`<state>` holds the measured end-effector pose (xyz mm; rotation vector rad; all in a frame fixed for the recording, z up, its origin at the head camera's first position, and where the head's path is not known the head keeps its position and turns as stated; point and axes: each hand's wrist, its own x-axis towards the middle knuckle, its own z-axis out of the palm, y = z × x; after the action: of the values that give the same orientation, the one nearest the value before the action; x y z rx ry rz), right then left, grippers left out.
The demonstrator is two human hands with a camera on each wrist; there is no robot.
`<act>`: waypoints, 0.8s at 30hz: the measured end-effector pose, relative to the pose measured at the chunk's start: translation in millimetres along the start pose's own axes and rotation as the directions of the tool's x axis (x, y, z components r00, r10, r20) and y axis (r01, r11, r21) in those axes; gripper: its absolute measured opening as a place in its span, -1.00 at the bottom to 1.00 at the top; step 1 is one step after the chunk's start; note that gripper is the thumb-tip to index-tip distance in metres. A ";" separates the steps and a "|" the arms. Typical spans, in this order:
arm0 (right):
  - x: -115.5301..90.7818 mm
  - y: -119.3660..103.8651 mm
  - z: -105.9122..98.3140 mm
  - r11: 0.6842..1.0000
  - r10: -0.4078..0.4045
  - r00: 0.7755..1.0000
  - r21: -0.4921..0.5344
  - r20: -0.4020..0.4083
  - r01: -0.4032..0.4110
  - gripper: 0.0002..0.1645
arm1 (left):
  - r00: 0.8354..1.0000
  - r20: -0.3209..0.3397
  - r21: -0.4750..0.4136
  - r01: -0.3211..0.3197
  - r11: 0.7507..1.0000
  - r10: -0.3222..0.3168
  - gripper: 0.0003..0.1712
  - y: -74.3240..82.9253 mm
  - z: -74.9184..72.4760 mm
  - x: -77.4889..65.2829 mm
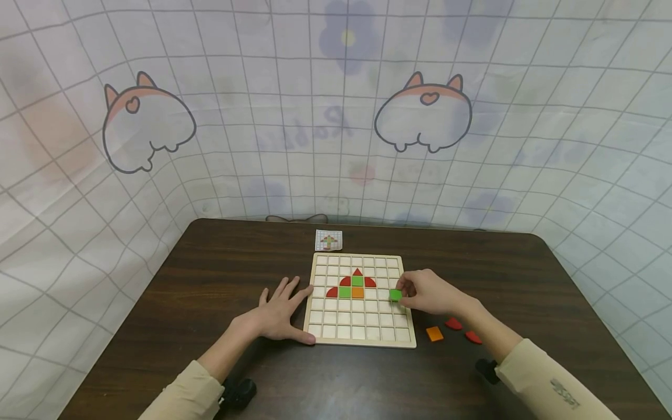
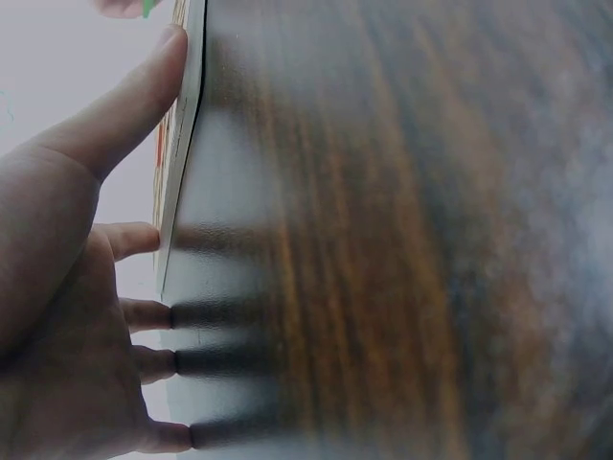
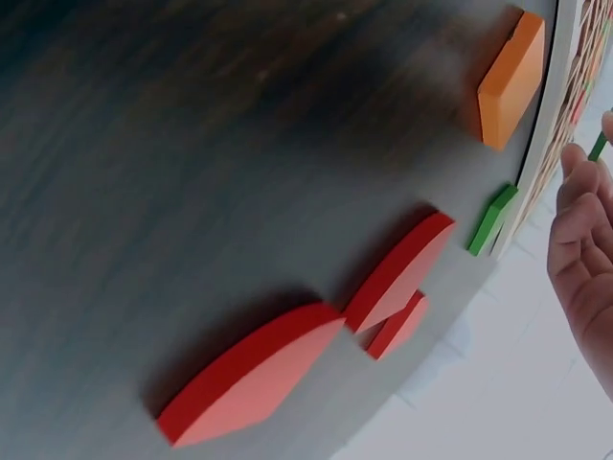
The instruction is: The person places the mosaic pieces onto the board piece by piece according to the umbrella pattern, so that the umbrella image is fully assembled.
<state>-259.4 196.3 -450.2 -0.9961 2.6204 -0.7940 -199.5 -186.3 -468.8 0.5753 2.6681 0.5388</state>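
A wooden grid board (image 1: 321, 318) lies on the table. On it, a red triangle tile (image 1: 357, 272) tops red quarter-round tiles, two green square tiles (image 1: 344, 291) and an orange square tile (image 1: 357, 292). My left hand (image 1: 275, 313) is spread at the board's left side; its thumb and index finger touch the edge, while the other fingertips rest on the table. Over the board's right columns, my right hand (image 1: 427, 293) pinches a green square tile (image 1: 395, 295) between thumb and fingers. In the right wrist view that hand (image 3: 586, 225) shows only partly, at the right edge.
Right of the board lie a loose orange square tile (image 1: 434, 333) and red quarter-round tiles (image 1: 473, 337). Another green tile (image 3: 493, 220) shows beside the board in the right wrist view. A small pattern card (image 1: 328, 240) lies behind the board. A patterned cloth (image 1: 336, 175) hangs beyond the table.
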 end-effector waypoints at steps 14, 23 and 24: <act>18.7 -6.3 16.6 1.000 0.011 0.996 0.019 -0.087 -0.009 -0.80 | 1.000 0.000 -0.006 0.003 1.000 -0.003 0.31 0.8 0.0 -0.6; 27.4 -9.9 26.2 0.995 0.079 0.990 0.068 -0.117 -0.071 -0.78 | 1.000 -0.003 -0.004 0.006 1.000 -0.006 0.32 -0.4 0.8 0.3; 27.8 -10.1 26.5 0.995 0.082 0.990 0.073 -0.116 -0.073 -0.77 | 1.000 -0.003 -0.003 0.005 1.000 -0.005 0.32 -0.7 0.8 0.4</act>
<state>-264.3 160.7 -467.0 -0.8480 2.6924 -0.9445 -199.7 -186.4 -469.9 0.5667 2.6708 0.5431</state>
